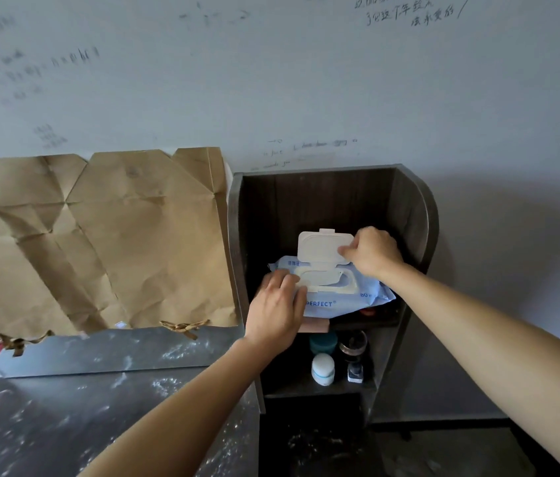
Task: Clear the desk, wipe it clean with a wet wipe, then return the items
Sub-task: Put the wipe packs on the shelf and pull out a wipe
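dark shelf unit [412, 215] | top: wipes pk [351, 301] | lower: jars [323, 368] | desk [65, 425]: paper bag [117, 242] at back

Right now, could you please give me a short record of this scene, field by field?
wet wipe pack: blue, in the upper compartment of the dark shelf unit
lid: flipped open, standing up
right hand: pinches the lid's right edge
left hand: presses on the pack's left end
lower compartment: a white jar among other small containers
desk: dark, marbled, with pale specks
brown paper: creased, against the wall left of the shelf unit
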### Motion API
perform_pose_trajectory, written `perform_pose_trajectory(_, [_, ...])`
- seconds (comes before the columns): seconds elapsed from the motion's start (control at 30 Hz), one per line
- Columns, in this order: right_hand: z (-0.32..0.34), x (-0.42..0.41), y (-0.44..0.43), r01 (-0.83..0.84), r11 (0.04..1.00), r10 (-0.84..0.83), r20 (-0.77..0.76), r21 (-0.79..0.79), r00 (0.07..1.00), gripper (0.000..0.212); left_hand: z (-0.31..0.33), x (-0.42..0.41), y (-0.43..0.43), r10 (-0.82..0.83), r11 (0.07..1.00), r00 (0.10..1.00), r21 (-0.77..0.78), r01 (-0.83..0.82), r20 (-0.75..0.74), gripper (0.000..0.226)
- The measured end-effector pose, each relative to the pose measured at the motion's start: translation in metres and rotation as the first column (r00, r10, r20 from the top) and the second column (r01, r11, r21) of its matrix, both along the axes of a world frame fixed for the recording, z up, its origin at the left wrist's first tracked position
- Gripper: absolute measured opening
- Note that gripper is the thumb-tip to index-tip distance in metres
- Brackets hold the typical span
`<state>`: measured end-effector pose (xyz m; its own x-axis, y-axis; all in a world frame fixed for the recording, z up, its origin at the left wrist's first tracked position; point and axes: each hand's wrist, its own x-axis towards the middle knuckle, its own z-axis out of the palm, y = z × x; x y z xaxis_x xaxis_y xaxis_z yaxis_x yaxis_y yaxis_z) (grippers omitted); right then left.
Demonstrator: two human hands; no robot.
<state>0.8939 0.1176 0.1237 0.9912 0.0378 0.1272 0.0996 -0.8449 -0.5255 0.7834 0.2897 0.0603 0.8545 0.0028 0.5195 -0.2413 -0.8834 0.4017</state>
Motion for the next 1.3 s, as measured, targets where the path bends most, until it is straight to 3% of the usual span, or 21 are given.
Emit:
perform_pose_trajectory(0.07, [0.001, -0.002, 0.000, -0.063, 0.998, 0.066, -0.165, 0.024, 0.984, 0.029, 0.007, 0.011, -0.005, 0.013, 0.999, 0.998, -0.035, -0.015, -0.064, 0.027])
perform_pose_trajectory(0.13, [0.003, -0.002, 0.003, -0.098, 0.989, 0.124, -0.253, 0.112, 0.960, 0.016, 0.010, 0.020, -0.008, 0.021, 0.997, 0.991, -0.073, -0.031, -0.135, 0.031])
perform_pose_trajectory(0.2, [0.005, 0.001, 0.006, -0.058, 0.952, 0.141, -0.264, 0.299, 0.954, 0.005, 0.011, 0.026, -0.010, 0.027, 0.995, 0.984, -0.092, -0.044, -0.178, 0.035])
perform_pose_trajectory(0.27, [0.008, 0.003, 0.010, -0.006, 0.881, 0.154, -0.274, 0.473, 0.949, 0.007, 0.012, 0.031, -0.010, 0.039, 0.993, 0.980, -0.102, -0.060, -0.195, 0.039])
perform_pose_trajectory(0.43, [0.003, 0.001, 0.016, 0.015, 0.792, 0.215, -0.302, 0.611, 0.929, 0.010, 0.013, 0.044, -0.009, 0.077, 0.976, 0.974, -0.182, -0.117, -0.212, 0.020])
perform_pose_trajectory(0.53, [-0.004, -0.001, 0.007, -0.116, 0.877, 0.235, -0.206, 0.466, 0.950, 0.011, 0.009, 0.047, -0.007, 0.073, 0.956, 0.974, -0.264, -0.130, -0.217, 0.017])
perform_pose_trajectory(0.6, [-0.008, -0.002, -0.001, -0.282, 0.937, 0.312, -0.130, 0.206, 0.941, 0.010, 0.004, 0.047, -0.006, 0.058, 0.944, 0.977, -0.307, -0.121, -0.206, 0.016])
perform_pose_trajectory(0.7, [-0.009, -0.008, -0.002, -0.462, 0.874, 0.449, -0.110, -0.152, 0.887, 0.008, -0.003, 0.045, -0.007, 0.057, 0.936, 0.984, -0.334, -0.111, -0.167, 0.015])
perform_pose_trajectory(0.83, [-0.006, -0.012, 0.007, -0.511, 0.773, 0.536, -0.044, -0.376, 0.843, 0.011, -0.012, 0.041, -0.007, 0.078, 0.930, 0.993, -0.352, -0.106, -0.092, 0.016])
perform_pose_trajectory(1.03, [-0.011, -0.013, 0.013, -0.481, 0.772, 0.537, 0.020, -0.416, 0.844, 0.014, -0.014, 0.041, -0.008, 0.086, 0.926, 0.994, -0.362, -0.106, -0.070, 0.016])
perform_pose_trajectory(1.3, [-0.010, -0.011, 0.012, -0.496, 0.835, 0.473, -0.148, -0.237, 0.868, 0.008, -0.017, 0.041, -0.008, 0.091, 0.921, 0.993, -0.374, -0.110, -0.069, 0.016])
